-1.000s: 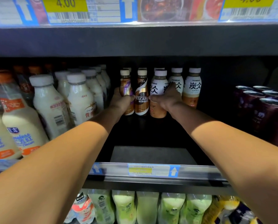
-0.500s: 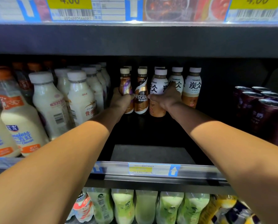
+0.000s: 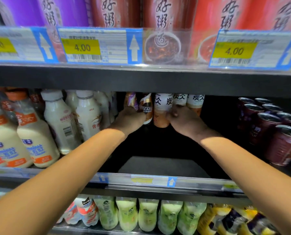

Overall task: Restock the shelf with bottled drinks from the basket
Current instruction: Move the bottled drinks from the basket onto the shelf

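View tips upward, and the upper shelf edge [image 3: 141,80] now cuts across the bottles. Centre frame, the left hand [image 3: 131,118] still grips the purple-brown bottle [image 3: 130,101]. The right hand [image 3: 185,121] still wraps the white-label bottle [image 3: 161,106], both deep on the shelf [image 3: 158,165].

Two bare arms stretched forward side by side, left hand [image 3: 131,117] just left of the brown coffee bottle [image 3: 146,108], fingers curled round a purple bottle [image 3: 130,100], right hand [image 3: 186,122] just right of it, gripping a white-label bottle [image 3: 160,107]
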`<state>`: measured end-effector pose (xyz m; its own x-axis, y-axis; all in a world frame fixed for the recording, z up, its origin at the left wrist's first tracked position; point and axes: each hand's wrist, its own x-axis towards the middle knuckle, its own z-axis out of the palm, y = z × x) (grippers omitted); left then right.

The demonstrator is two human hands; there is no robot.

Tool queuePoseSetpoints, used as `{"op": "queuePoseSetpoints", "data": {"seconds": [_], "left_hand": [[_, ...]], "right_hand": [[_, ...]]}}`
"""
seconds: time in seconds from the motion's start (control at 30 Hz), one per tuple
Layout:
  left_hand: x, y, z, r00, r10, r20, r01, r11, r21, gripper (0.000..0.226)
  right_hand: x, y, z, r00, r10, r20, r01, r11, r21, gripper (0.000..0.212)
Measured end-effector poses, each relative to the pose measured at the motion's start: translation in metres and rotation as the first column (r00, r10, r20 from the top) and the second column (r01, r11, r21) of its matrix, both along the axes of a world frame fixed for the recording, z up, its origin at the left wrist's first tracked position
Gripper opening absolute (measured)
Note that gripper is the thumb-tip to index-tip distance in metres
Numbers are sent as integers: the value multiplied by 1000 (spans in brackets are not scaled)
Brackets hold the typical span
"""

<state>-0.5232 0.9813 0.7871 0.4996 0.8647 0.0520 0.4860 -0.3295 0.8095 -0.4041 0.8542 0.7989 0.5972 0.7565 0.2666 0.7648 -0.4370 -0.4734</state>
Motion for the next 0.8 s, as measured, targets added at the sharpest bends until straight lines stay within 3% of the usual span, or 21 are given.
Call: {"op": "queuePoseSetpoints", "data": {"seconds": [0.07, 0.17, 0.3, 0.43, 0.53, 0.7, 0.8], "left_hand": [[-11, -24, 11, 978, -119, -170, 141, 982, 122, 38], [-32, -66, 18, 893, -221, -392, 368, 860, 353, 32], [-51, -123, 23, 835, -271, -480, 529, 635, 562, 33], [-38, -170, 13, 763, -351, -542, 634, 245, 734, 30], [-18, -210, -10, 716, -540, -443, 562, 69, 824, 23], [13, -296, -44, 582, -653, -485, 625, -23, 781, 25], [32, -354, -66, 419, -726, -544, 712, -109, 694, 26]], "right_hand": [[-14, -22, 5, 995, -31, 94, 37, 997, -70, 32], [-34, -63, 9, 940, -58, 337, 130, 972, -196, 33], [-59, -124, 9, 792, 47, 609, 115, 968, -224, 50], [-65, -181, -10, 758, -152, 634, 273, 957, -97, 45], [-71, -243, -31, 709, -268, 652, 407, 911, -67, 31], [-95, -342, -55, 629, -517, 580, 710, 686, -158, 44], [-110, -399, -78, 512, -632, 582, 839, 515, -179, 45]]}}
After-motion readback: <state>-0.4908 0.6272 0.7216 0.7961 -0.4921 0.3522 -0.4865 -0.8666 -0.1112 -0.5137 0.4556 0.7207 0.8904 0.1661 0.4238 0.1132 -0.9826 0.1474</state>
